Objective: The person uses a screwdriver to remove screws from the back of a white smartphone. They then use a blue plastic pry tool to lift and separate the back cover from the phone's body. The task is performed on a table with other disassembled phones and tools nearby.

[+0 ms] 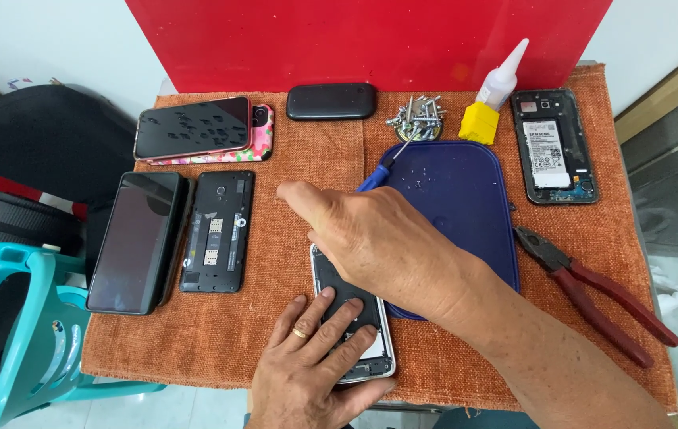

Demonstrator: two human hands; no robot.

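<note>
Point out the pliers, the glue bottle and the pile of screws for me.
pliers [593, 294], head view, on the red handles near the pivot.
glue bottle [502, 79], head view, on its white body.
pile of screws [417, 119], head view, on the heap's middle.

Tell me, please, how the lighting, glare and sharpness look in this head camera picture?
Head view: even, soft daylight with faint shadows under the right hand and left hand; pale reflections smear the black phone screen and the pink-cased phone; the blue tray shows a mild sheen; the pliers and the screws are sharp; edges bend slightly from the wide lens.
</note>
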